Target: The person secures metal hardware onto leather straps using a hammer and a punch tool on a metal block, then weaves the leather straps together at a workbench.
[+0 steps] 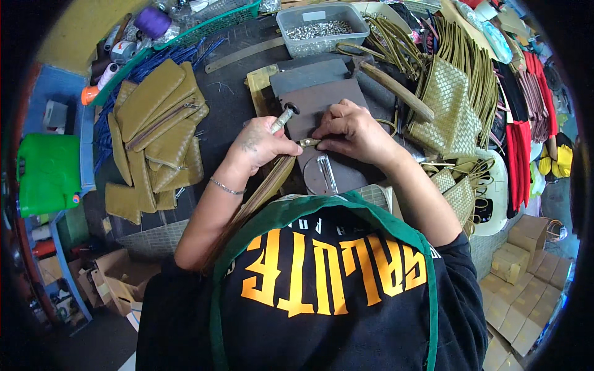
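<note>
Olive strap (308, 143) pinched between both hands (354, 133), orange lettering (320, 275) across black shirt (334, 340)

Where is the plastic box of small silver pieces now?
The plastic box stands near the top centre of the head view, beyond the grey slab, with the long strip on its left.

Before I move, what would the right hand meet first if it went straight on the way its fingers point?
Likely the left hand, thumb first, beyond the olive strap between them; exact depth is unclear.

A green container (48, 175) sits far left, cardboard boxes (508, 263) (several, brown) lower right.
</note>
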Action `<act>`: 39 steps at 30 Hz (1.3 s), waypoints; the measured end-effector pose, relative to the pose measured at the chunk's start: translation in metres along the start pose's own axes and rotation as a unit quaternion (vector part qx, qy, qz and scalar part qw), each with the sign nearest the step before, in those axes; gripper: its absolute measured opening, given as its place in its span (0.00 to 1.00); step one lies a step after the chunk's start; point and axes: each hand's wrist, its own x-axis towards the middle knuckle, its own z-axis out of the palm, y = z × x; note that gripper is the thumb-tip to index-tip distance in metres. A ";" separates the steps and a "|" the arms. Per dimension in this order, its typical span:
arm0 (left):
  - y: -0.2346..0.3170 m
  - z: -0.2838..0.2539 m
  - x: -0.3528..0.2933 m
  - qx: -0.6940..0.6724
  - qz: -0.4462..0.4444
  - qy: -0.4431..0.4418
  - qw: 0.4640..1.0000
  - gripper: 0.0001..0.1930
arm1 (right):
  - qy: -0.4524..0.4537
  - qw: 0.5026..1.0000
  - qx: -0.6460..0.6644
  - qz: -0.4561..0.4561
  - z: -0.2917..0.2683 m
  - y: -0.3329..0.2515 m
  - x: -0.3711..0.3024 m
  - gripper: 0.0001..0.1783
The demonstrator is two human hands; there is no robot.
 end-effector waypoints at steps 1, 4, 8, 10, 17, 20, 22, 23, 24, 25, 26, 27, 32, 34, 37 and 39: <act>0.002 0.000 0.000 0.001 0.001 -0.002 1.000 0.20 | 0.002 1.000 -0.001 0.002 -0.001 0.004 0.000 0.09; -0.001 0.000 -0.002 -0.006 0.005 0.004 1.000 0.20 | -0.005 1.000 0.008 0.001 0.001 0.002 0.002 0.09; -0.003 -0.001 -0.001 0.025 0.010 0.013 1.000 0.20 | -0.006 1.000 0.009 0.008 0.001 0.001 0.002 0.10; -0.004 -0.001 -0.001 0.034 0.013 0.015 0.999 0.20 | -0.008 1.000 0.009 0.011 0.001 0.001 0.002 0.10; -0.007 -0.001 0.000 -0.007 0.019 0.005 1.000 0.18 | -0.010 1.000 0.001 0.006 0.001 0.003 0.002 0.10; -0.004 0.000 -0.002 -0.017 0.014 0.002 1.000 0.19 | -0.017 1.000 -0.005 -0.001 0.000 0.003 0.001 0.11; -0.003 0.001 -0.002 -0.021 0.011 0.000 1.000 0.19 | -0.020 1.000 -0.007 -0.003 -0.001 0.003 0.000 0.11; -0.003 0.000 -0.002 -0.020 0.007 0.001 1.000 0.19 | -0.022 1.000 -0.004 0.000 -0.001 0.004 0.000 0.11; -0.003 0.001 -0.002 -0.019 0.003 0.002 1.000 0.19 | -0.025 1.000 0.000 0.003 -0.001 0.004 0.000 0.10; -0.002 0.001 -0.002 -0.019 0.003 0.002 1.000 0.19 | -0.025 1.000 0.000 0.003 -0.001 0.004 0.000 0.10; -0.001 0.001 -0.002 -0.023 -0.003 0.002 1.000 0.19 | -0.028 1.000 -0.004 0.002 -0.002 0.004 0.001 0.10; -0.001 0.001 -0.002 -0.027 -0.009 0.002 1.000 0.20 | -0.031 1.000 -0.007 0.001 -0.002 0.003 0.001 0.10; -0.009 -0.002 0.003 -0.022 0.002 -0.005 1.000 0.20 | -0.031 0.999 -0.016 -0.001 -0.003 0.001 0.003 0.11; -0.009 -0.005 0.002 -0.020 0.004 -0.005 1.000 0.19 | -0.026 0.999 -0.028 -0.002 -0.002 -0.004 0.004 0.12; -0.005 -0.005 -0.004 -0.013 0.005 -0.005 1.000 0.19 | -0.024 0.999 -0.048 0.009 -0.002 -0.010 0.005 0.12; 0.000 -0.007 -0.008 -0.009 0.030 -0.003 1.000 0.19 | -0.037 0.998 -0.050 0.009 -0.004 -0.007 0.004 0.11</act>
